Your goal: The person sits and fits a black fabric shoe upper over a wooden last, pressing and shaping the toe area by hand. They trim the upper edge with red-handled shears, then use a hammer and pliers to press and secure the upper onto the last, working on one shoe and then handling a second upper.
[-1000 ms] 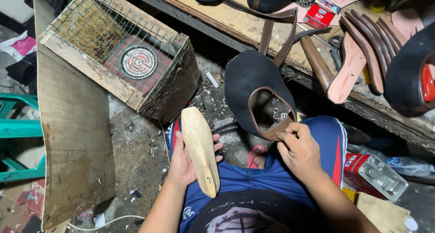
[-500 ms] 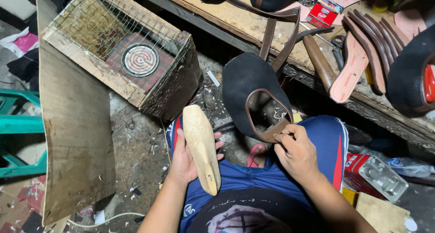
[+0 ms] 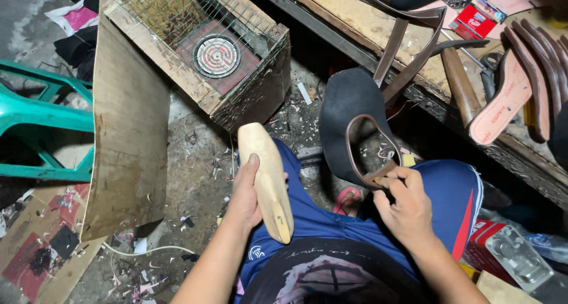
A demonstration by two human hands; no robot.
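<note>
My left hand (image 3: pixel 245 191) grips a pale wooden shoe last (image 3: pixel 267 177) that lies along my left thigh, toe pointing away from me. My right hand (image 3: pixel 405 206) pinches the brown-edged heel rim of a dark shoe upper (image 3: pixel 349 112), which stands over my right knee with its opening facing me. I wear blue shorts (image 3: pixel 449 186) and a dark printed shirt.
A wooden box with wire mesh and a round heating coil (image 3: pixel 216 55) sits ahead on the dirty floor. A bent board (image 3: pixel 127 126) leans at left beside a green plastic chair (image 3: pixel 41 120). The workbench (image 3: pixel 378 26) at right carries brown straps, insoles (image 3: pixel 503 100), a hammer handle and a red packet.
The view has shifted slightly. Both hands keep their holds; the last and the upper sit in nearly the same places.
</note>
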